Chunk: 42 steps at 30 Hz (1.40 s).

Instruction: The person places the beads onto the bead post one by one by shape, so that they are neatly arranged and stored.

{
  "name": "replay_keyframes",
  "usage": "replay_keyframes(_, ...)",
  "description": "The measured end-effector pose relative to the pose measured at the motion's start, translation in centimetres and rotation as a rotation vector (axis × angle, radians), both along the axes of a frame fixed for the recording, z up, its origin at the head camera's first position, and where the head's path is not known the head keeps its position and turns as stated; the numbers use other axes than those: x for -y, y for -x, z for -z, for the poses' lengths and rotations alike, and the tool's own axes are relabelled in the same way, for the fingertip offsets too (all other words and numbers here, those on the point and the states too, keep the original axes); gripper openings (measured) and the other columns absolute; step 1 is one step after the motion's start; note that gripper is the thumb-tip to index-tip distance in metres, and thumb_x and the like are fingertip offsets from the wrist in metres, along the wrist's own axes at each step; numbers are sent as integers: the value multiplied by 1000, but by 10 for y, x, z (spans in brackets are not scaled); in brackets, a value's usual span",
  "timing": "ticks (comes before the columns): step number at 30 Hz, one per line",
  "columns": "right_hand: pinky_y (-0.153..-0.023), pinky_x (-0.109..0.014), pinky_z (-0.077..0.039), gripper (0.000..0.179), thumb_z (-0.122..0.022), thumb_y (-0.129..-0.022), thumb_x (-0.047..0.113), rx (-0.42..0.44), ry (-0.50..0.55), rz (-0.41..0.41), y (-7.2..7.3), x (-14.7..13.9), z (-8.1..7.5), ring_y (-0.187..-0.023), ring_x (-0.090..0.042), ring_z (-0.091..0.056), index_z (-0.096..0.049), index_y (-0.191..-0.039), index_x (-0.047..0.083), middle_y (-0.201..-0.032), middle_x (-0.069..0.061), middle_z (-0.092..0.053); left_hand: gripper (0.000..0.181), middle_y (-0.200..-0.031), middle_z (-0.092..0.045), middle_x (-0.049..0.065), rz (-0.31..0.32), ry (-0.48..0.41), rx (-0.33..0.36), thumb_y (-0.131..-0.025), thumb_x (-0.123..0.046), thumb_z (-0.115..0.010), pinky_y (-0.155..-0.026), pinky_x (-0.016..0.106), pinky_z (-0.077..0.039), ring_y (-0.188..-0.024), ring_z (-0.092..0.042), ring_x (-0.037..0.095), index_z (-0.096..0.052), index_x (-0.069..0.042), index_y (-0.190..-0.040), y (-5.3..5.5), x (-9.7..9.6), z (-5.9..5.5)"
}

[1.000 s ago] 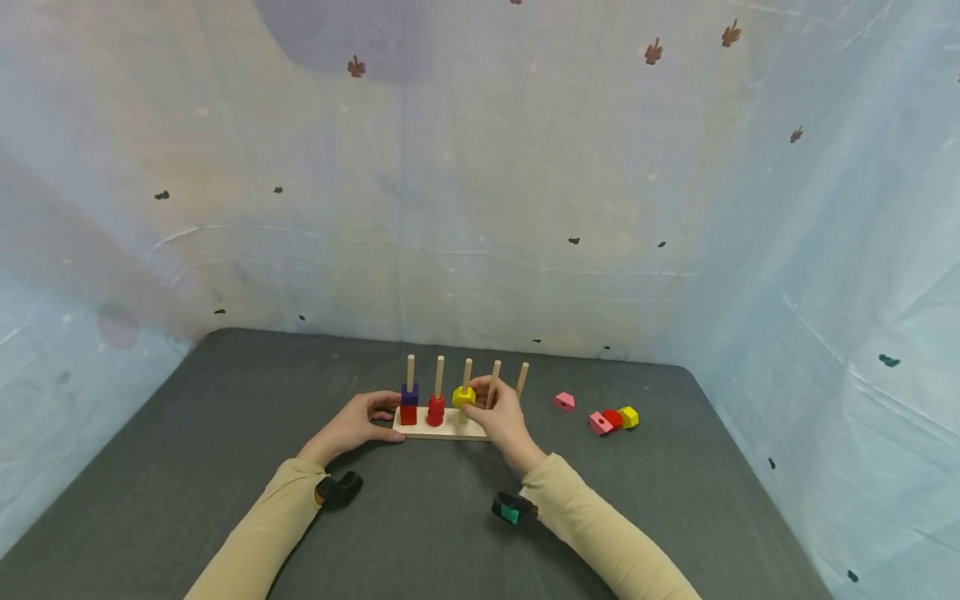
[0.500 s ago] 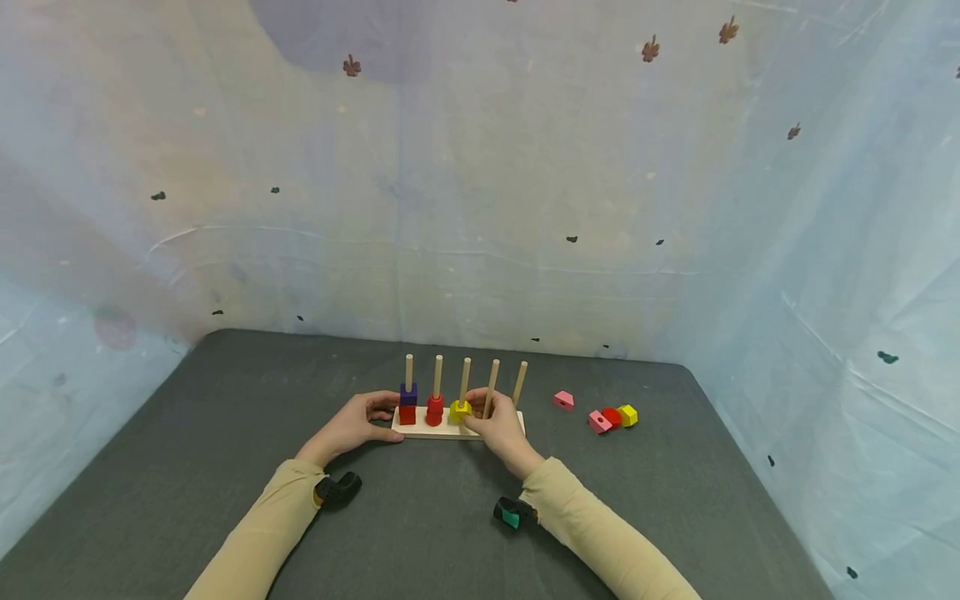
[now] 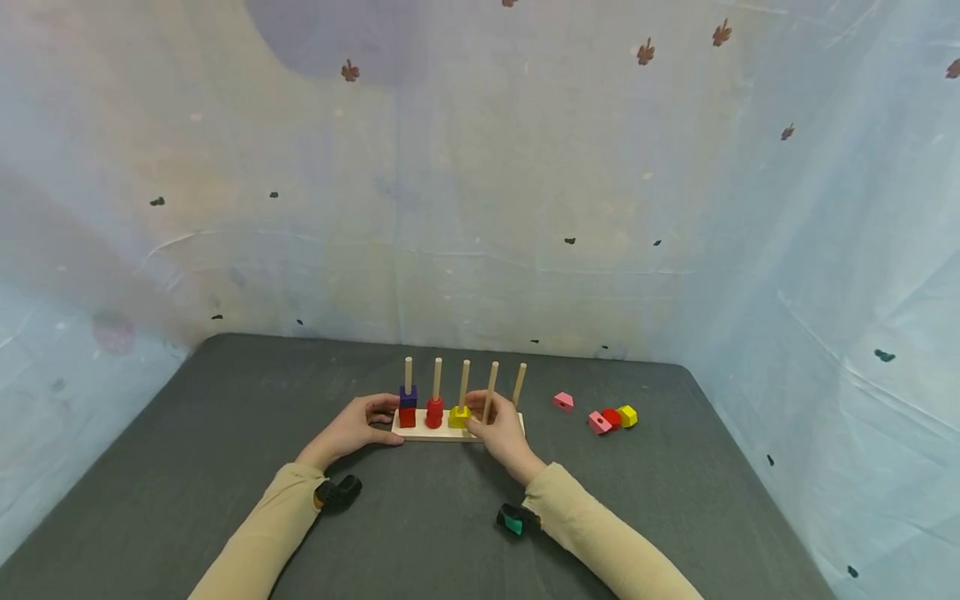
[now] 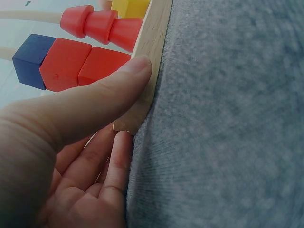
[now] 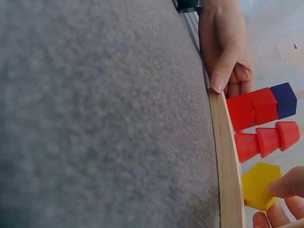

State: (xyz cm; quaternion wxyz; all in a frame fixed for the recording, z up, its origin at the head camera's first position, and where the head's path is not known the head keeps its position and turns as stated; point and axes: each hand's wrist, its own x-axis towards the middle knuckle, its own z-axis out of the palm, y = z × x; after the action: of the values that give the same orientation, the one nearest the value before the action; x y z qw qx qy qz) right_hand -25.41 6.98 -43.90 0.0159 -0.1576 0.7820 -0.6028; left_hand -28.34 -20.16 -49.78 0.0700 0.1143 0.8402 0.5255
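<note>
A pale wooden peg board point(image 3: 427, 434) with several upright pegs stands on the grey table. My left hand point(image 3: 356, 427) grips its left end, thumb point(image 4: 135, 66) along the front edge. On the leftmost peg, red blocks point(image 5: 251, 107) sit under a dark blue block point(image 3: 408, 397). The second peg bears red tapered beads point(image 3: 435, 412). Low on the third peg, against the base, is a yellow hexagonal block point(image 5: 259, 185). My right hand point(image 3: 504, 433) pinches it from the right, thumb on its front face. The two right pegs carry no blocks; the hand partly hides them.
To the board's right lie a pink block point(image 3: 563, 402) and, in a close cluster, another pink block point(image 3: 599, 422), a red round piece point(image 3: 612, 418) and a yellow block point(image 3: 628, 416). A pale patterned sheet point(image 3: 480, 208) hangs behind the table point(image 3: 420, 525).
The yellow hexagonal block has slid down the third peg to the base, my right hand lowering with it. My left hand stays on the board's end.
</note>
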Motion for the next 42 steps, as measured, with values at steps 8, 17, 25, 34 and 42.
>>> replay_keyframes(8,-100,-57,-38,51,-60,-86,-12,-38,-32,-67,-16,-17,-13,-121,-47,-46,-45,-134,-11,-126,-32,-52,74,-131,-54,17,-3,5,-8,-71,-20,-86,-96,44,-46,-112,-56,29,-52,0,-134,-1,-1,-1)
replay_keyframes(17,-100,-56,-38,53,-67,-84,-8,-57,-92,-106,-23,-50,-11,-119,-45,-48,-47,-133,-9,-128,-31,-51,75,-132,-53,18,3,-7,-7,-71,-20,-86,-95,43,-47,-113,-55,30,-51,-1,-134,-1,0,0)
replay_keyframes(25,-97,-50,-44,49,-70,-83,-7,-70,-110,-20,-14,-85,1,-113,-34,-56,-55,-129,3,-121,-20,-60,76,-131,-53,19,3,-4,-9,-70,-21,-86,-95,43,-47,-112,-56,30,-51,0,-134,-2,2,1)
replay_keyframes(34,-98,-54,-41,52,-68,-85,-6,-108,-113,56,-20,-120,-26,-116,-37,-53,-51,-132,6,-123,-22,-57,74,-131,-54,18,10,-6,-7,-71,-19,-86,-96,43,-47,-113,-56,29,-51,0,-134,-2,0,0)
replay_keyframes(42,-95,-59,-41,50,-67,-85,-7,-249,-187,120,-18,-152,-38,-114,-45,-52,-49,-132,-1,-120,-25,-57,74,-131,-54,18,11,-6,-4,-71,-18,-86,-96,43,-46,-113,-55,29,-51,1,-134,-1,-1,-1)
